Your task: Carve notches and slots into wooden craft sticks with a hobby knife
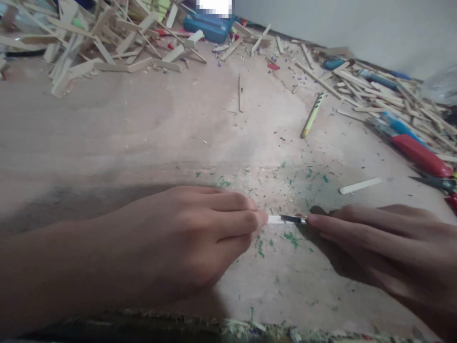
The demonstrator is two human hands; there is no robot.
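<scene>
My left hand (210, 228) is closed, its fingertips pinching a short white strip (274, 219) that shows only in part. Against the strip's right end lies a thin dark blade-like piece (292, 219), with a small shiny end towards my right hand (385, 243). The right fingers are closed around that end, and the rest of the tool is hidden under them. Green shavings (292, 239) are scattered on the wooden table (143, 128) around both hands. Just beyond my right hand rests a loose flat wooden stick (360, 185).
Piled wooden sticks (107, 47) and a blue case (209, 28) stand at the back left. More sticks (385, 95), a red-handled tool (421, 155) and scissors (435, 182) lie along the right. A yellow strip (312, 116) is farther back. Debris lines the near edge.
</scene>
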